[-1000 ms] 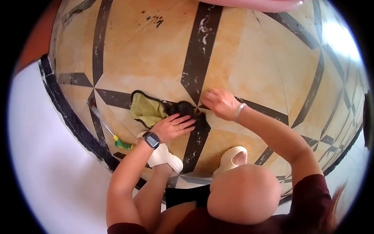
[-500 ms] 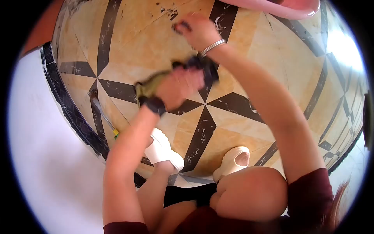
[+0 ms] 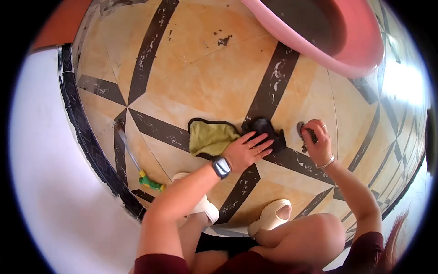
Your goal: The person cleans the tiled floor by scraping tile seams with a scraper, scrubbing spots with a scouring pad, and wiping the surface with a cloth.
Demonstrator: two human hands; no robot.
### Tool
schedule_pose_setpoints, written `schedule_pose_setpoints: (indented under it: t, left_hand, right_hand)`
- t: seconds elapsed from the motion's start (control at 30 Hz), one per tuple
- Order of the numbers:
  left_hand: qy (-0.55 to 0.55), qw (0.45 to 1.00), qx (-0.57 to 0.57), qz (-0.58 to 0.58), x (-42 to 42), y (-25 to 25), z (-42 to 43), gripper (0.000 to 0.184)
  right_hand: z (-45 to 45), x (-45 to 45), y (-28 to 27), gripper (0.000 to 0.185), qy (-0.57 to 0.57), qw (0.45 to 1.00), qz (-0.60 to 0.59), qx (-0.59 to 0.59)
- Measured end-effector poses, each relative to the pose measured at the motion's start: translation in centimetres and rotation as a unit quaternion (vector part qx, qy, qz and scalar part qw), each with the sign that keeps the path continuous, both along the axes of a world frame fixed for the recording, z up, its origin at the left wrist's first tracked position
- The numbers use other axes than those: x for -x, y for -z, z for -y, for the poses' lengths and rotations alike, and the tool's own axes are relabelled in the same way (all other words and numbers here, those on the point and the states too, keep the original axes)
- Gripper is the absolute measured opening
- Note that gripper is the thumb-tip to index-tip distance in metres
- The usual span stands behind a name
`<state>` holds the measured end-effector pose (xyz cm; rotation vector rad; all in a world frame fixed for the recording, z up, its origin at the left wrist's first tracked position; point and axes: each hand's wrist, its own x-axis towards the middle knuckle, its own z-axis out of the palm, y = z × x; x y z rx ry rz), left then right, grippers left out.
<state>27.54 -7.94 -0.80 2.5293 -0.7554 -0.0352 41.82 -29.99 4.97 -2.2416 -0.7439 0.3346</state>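
Observation:
My left hand (image 3: 247, 152) lies with fingers spread on the dark part of a cloth on the tiled floor. The cloth's green part (image 3: 211, 138), edged in black, spreads out to the left of that hand, and its black bunched part (image 3: 266, 131) shows beyond my fingertips. Off to the right, my right hand (image 3: 317, 139) is closed around a dark, greyish scrubber (image 3: 303, 132), which touches or hovers just over the tiles.
A pink basin (image 3: 360, 50) with dark water stands at the upper right. A scraper with a green and yellow handle (image 3: 151, 183) lies at the left, near my shoe (image 3: 207, 209). Dark debris (image 3: 223, 41) dots the floor. A white wall (image 3: 59, 150) borders the left.
My right hand has come back from the upper floor to the right side with the scrubber. My left hand now rests lower with the cloth, and more of the basin shows.

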Motion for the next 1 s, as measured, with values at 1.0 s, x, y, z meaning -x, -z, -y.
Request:
schedule_pose_setpoints:
  t: [1.0]
  left_hand:
    - [-0.07,0.975,-0.136,0.158,-9.9,2.4,-22.7,0.038]
  right_hand:
    - [-16.7,9.6,5.2,0.025,0.184,0.953,0.111,0.215]
